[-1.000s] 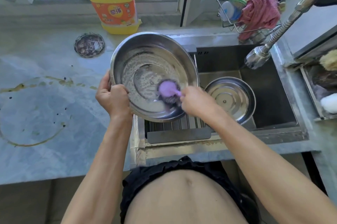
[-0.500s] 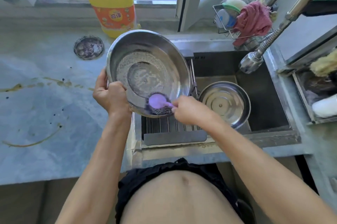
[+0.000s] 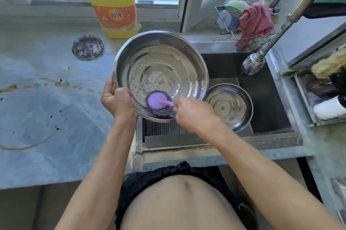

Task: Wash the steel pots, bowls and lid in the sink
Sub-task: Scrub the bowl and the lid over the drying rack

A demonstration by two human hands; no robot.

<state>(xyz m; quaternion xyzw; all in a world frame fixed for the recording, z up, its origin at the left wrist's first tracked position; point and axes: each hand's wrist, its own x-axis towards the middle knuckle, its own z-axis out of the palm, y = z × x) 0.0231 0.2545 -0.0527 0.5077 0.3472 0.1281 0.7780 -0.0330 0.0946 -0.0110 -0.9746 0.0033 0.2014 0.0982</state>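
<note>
A large steel bowl [image 3: 161, 63], wet and soapy inside, is tilted toward me above the left part of the sink [image 3: 262, 98]. My left hand [image 3: 117, 101] grips its near-left rim. My right hand [image 3: 192, 111] holds the purple handle of a steel-wool scrubber [image 3: 158, 105], which presses against the bowl's lower inner wall. A smaller steel bowl [image 3: 229, 105] sits in the sink basin to the right, partly under the big bowl's rim.
A yellow detergent jug [image 3: 112, 3] stands behind the bowl on the stained counter [image 3: 46, 98]. A round drain strainer [image 3: 87, 47] lies on the counter. The faucet head [image 3: 252, 63] hangs over the sink. A wire rack with a pink cloth [image 3: 255, 20] sits behind.
The scrubber slid from the bowl's centre down to its lower inner wall, and my right hand followed. My left hand kept its grip on the rim.
</note>
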